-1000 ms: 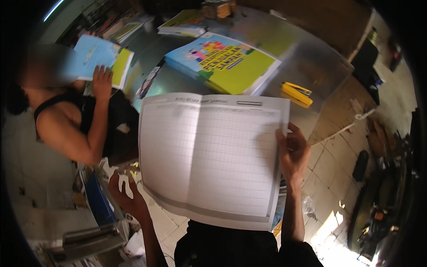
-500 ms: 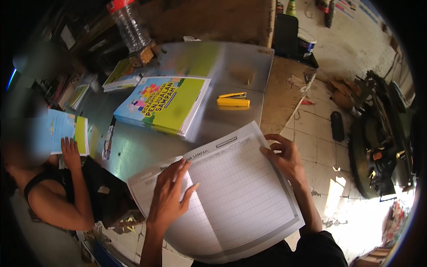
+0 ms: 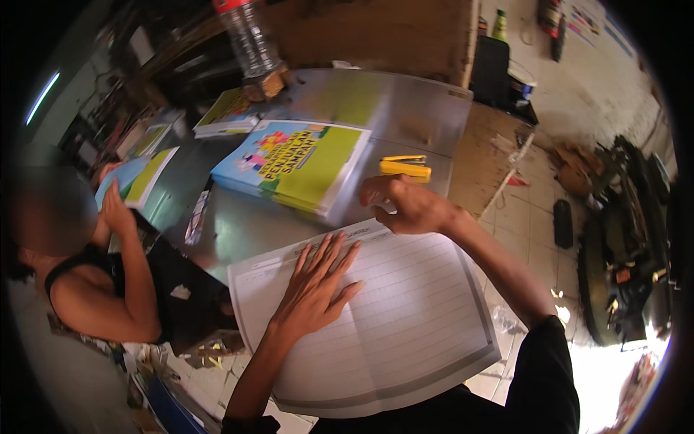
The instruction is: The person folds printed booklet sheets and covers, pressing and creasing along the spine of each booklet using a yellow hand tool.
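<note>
Head view: a left hand lies flat, fingers spread, on a large ruled sheet overhanging the metal table's near edge. The right hand, fingers curled, touches the sheet's far edge, near a yellow stapler and stacked colourful booklets.

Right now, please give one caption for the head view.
Left hand flat on lined sheet; right hand beside yellow stapler.
</note>
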A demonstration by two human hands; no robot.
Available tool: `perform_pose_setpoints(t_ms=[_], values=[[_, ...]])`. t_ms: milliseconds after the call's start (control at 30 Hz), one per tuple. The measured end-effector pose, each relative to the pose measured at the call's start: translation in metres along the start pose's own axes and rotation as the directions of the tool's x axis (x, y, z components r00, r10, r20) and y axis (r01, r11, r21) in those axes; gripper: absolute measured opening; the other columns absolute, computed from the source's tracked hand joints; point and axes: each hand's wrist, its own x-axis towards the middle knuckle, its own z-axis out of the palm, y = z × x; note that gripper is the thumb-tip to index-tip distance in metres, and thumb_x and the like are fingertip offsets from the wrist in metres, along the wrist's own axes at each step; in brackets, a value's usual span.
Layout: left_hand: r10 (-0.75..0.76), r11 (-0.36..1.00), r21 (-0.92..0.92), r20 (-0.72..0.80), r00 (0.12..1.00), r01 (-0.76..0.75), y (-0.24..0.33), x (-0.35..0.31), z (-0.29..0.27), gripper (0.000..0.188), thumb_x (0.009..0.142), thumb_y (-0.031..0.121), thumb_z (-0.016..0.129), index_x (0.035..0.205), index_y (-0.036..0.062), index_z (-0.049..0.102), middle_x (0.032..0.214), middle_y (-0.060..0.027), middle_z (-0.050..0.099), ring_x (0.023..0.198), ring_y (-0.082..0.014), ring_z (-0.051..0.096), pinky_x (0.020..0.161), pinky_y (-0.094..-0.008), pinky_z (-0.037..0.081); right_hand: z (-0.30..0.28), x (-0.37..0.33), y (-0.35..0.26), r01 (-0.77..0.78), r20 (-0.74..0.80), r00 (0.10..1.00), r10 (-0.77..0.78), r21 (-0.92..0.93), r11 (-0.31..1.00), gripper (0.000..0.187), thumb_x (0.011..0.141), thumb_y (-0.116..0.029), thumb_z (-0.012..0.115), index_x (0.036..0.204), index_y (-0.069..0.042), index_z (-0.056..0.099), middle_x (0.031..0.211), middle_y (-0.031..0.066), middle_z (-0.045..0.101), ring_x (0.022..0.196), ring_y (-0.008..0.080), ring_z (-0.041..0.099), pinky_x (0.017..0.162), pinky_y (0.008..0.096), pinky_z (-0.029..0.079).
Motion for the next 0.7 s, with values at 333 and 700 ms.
perform_pose_setpoints(t_ms=[333,700], values=[[-0.043,0.999,-0.021,-0.085,0.995,0.042,-0.002,0.002,0.013,0.065,0.102,0.042,0.057,0.157,0.0107,0.041,0.163,-0.0207,0.035,0.151,-0.0386,0.033,0.123,-0.056,0.021,0.029,0.055,0.028,-0.033,0.142,0.989,0.044,-0.082,0.996,0.017,0.082,-0.003,0.065,0.098,-0.001,0.067,0.097,0.0237,0.073,0.091,0.0404,0.071,0.08,0.0447,0.057],[-0.165,0.974,-0.178,-0.143,0.976,0.139,-0.016,-0.011,0.011,0.087,0.091,0.059,0.066,0.15,-0.0014,0.046,0.156,-0.0257,0.044,0.151,-0.0382,0.033,0.124,-0.0592,0.02,-0.005,-0.014,0.111,-0.237,-0.109,0.971,0.211,-0.429,0.871,0.069,0.092,-0.034,0.075,0.15,-0.012,0.045,0.142,0.0183,0.056,0.133,0.0365,0.05,0.112,0.0512,0.04]])
